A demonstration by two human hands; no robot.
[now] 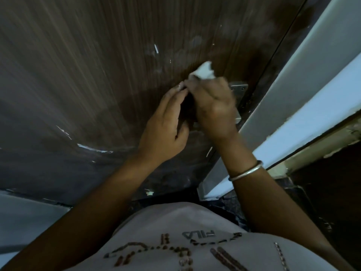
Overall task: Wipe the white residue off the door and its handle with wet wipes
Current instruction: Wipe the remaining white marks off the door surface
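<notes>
My right hand (pixel 214 106) has its fingers curled round the wipe (pixel 203 72), which sticks out on the far side, close to the door (pixel 78 75). My left hand (pixel 166 124) lies just beside it, fingers nearly straight, tips at the wipe's corner; I cannot tell whether they pinch it. Only the handle's plate (pixel 239 89) shows, just right of my hands. The nearest streak (pixel 155 49) lies far-left of the wipe, nearly upright, so I judge the right hand should take it.
</notes>
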